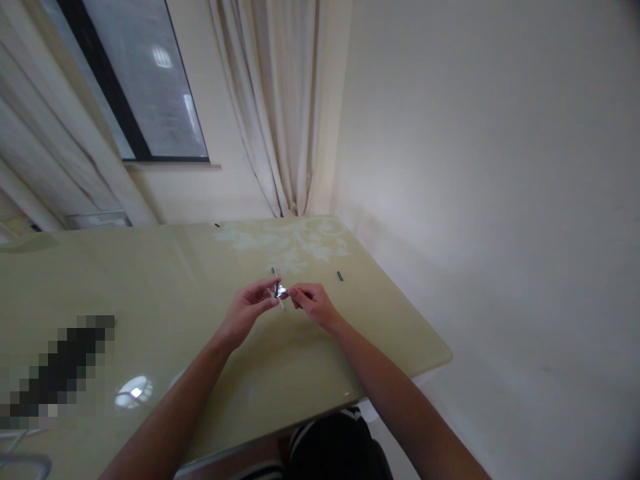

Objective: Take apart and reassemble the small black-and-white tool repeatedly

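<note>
Above the pale green tabletop (200, 280), my left hand (250, 305) pinches a small dark bar-shaped piece (277, 289) between thumb and fingers. A small shiny silver piece (282, 291) sits right against it, between my two hands. My right hand (313, 301) is closed, its thumb and forefinger at the silver piece's right side. Close by the left fingertips runs a thin pale stick (283, 306) with a dark far end; I cannot tell whether it is held or lies on the table. A short dark green piece (340, 275) rests to the right, apart from both hands.
A tiny dark object (217, 225) lies near the table's far edge. A dark, pixelated shape (65, 370) is on the left. Curtains (280, 100) and a window stand behind the table; a white wall (475, 167) runs along the right.
</note>
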Tool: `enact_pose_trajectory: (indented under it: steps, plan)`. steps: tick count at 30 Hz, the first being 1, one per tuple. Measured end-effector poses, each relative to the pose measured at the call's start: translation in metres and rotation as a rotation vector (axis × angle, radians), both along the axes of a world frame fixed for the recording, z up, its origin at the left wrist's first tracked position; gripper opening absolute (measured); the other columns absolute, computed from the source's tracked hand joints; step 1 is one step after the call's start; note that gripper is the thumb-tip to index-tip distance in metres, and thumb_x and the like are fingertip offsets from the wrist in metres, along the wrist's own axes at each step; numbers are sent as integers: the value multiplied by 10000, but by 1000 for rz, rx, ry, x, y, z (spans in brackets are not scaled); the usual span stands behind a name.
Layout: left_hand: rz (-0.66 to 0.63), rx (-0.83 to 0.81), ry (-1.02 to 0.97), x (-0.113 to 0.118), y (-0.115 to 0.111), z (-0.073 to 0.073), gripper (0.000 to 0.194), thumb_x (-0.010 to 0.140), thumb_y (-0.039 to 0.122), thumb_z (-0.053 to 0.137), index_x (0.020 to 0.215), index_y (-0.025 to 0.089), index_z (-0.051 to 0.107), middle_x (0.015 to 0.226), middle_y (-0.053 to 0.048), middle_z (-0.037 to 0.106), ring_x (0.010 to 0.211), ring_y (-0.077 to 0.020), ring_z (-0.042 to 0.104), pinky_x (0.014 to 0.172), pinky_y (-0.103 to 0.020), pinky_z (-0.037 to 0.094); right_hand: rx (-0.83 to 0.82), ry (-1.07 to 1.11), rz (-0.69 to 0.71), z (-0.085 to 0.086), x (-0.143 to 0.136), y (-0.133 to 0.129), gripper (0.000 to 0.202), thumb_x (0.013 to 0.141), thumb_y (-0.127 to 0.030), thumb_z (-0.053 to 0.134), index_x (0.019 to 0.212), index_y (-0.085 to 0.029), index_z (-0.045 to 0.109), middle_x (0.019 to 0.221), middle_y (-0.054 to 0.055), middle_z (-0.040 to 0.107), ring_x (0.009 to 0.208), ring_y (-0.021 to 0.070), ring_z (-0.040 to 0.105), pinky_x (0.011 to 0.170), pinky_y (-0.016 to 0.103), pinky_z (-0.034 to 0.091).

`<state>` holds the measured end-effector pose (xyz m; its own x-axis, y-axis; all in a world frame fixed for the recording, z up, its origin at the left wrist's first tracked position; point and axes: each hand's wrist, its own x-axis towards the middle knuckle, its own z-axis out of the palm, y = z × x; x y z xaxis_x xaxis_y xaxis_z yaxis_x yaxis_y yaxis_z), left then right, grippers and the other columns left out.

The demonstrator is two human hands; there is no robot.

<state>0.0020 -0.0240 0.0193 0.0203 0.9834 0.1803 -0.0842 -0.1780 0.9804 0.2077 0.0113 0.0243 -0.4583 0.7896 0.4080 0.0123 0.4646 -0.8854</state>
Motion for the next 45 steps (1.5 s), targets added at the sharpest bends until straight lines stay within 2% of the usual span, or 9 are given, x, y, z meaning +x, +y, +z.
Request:
enact_pose_trajectory:
  steps: [6, 13, 18, 25, 37, 45]
  plan:
    - [-12, 0, 4, 1, -1, 2, 524, 680, 322, 895, 1180, 222, 775, 870, -38, 742, 860, -198, 670, 805, -315, 517, -3, 5, -10, 2, -1, -1, 588, 949, -663, 546, 886, -138, 805, 592, -19, 511, 561, 104, 416, 565, 238, 326]
    - [10, -6, 31, 4, -4, 4, 526, 660, 324, 906, 1160, 212, 785, 938, -56, 752, 857, -194, 662, 817, -326, 527, 18, -26, 4, -2, 1, 2, 562, 954, -633, 557, 902, -133, 808, 597, -17, 529, 553, 101, 423, 555, 236, 317]
    - [17, 22, 16, 6, -6, 7, 501, 643, 341, 916, 1120, 238, 802, 1016, -53, 745, 913, -201, 665, 867, -342, 537, -11, -51, 11, -2, 1, 2, 576, 963, -639, 536, 924, -134, 809, 589, -23, 524, 548, 99, 422, 560, 234, 327]
    - [18, 33, 30, 7, -7, 9, 481, 648, 341, 908, 1110, 251, 807, 995, -48, 741, 901, -202, 665, 857, -340, 545, -9, -26, 20, -1, 1, 0, 555, 964, -628, 549, 910, -140, 807, 584, -26, 526, 549, 99, 427, 572, 233, 337]
    - [93, 6, 45, 10, -7, 4, 486, 633, 387, 918, 1083, 237, 812, 988, -53, 756, 894, -207, 673, 854, -350, 554, 60, -87, -28, -3, -2, 0, 561, 981, -619, 513, 857, -143, 782, 602, -7, 562, 564, 111, 473, 575, 231, 352]
    - [78, -36, 20, 6, -4, -7, 524, 642, 394, 919, 1129, 243, 800, 987, -52, 763, 884, -196, 667, 864, -337, 543, 154, -117, -56, -1, -2, 0, 514, 998, -577, 519, 889, -152, 786, 646, 8, 603, 610, 126, 517, 634, 242, 394]
